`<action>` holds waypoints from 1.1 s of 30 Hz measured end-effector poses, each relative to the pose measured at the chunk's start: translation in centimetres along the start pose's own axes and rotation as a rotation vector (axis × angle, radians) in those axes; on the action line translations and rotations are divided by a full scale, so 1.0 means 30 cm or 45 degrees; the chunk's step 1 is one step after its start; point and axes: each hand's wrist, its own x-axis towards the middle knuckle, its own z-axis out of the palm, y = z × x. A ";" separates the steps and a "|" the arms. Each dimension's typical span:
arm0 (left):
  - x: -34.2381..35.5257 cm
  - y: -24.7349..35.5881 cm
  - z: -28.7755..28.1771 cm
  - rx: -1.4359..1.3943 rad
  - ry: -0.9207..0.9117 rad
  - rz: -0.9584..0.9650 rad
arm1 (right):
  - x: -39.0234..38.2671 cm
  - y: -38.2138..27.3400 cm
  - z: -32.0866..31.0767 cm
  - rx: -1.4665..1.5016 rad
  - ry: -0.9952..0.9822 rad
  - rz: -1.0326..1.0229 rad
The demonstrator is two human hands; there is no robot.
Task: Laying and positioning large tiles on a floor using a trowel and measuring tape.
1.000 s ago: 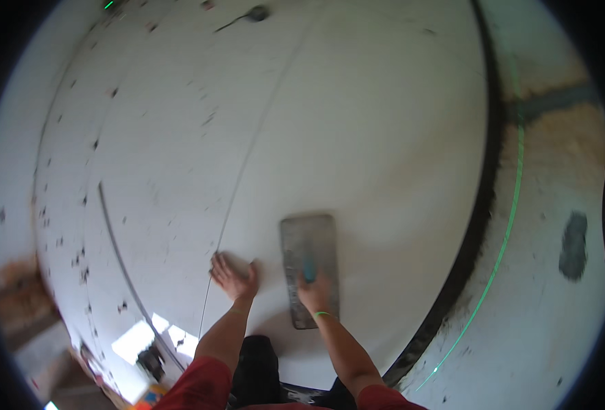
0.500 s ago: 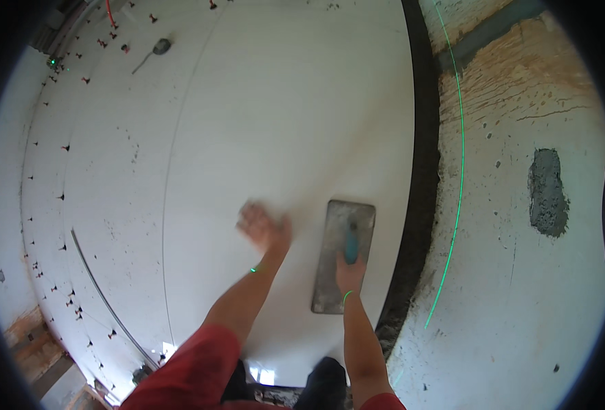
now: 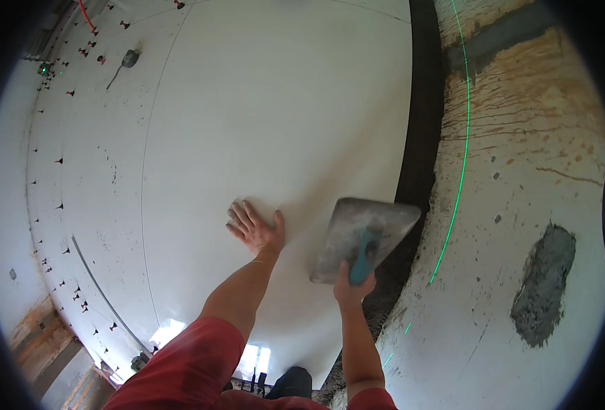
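**Trowel tilted over the tile's edge**

The grey flat trowel (image 3: 360,236) is hanging at an angle over the right edge of the big white tile (image 3: 282,123), its far corner sticking out above the dark mortar strip (image 3: 422,137) running alongside. The right hand (image 3: 352,287) is gripping it from below, fingers curled tight around the teal handle (image 3: 364,256) (so the blade is sitting just beyond the knuckles, away from the person). The left hand (image 3: 256,227) is lying flat on the tile just left of the trowel, fingers spread, not touching it. Further right, a green laser line (image 3: 463,157) is crossing the rough floor (image 3: 541,171), with a grey mortar patch (image 3: 541,287) nearby. Small red tile clips (image 3: 56,205) are dotting the joints far left.
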 end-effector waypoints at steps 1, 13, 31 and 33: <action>0.005 0.005 0.005 0.018 -0.003 0.007 | 0.027 0.015 0.015 -0.107 -0.101 0.026; 0.017 0.028 0.041 0.033 0.004 0.001 | -0.264 0.057 -0.165 -0.234 -0.060 -0.123; -0.073 0.040 0.074 -0.039 0.095 0.074 | -0.681 0.274 -0.302 -0.563 -0.339 0.411; -0.054 0.018 0.079 -0.002 0.112 0.060 | -0.672 0.247 -0.238 -0.438 -0.495 0.469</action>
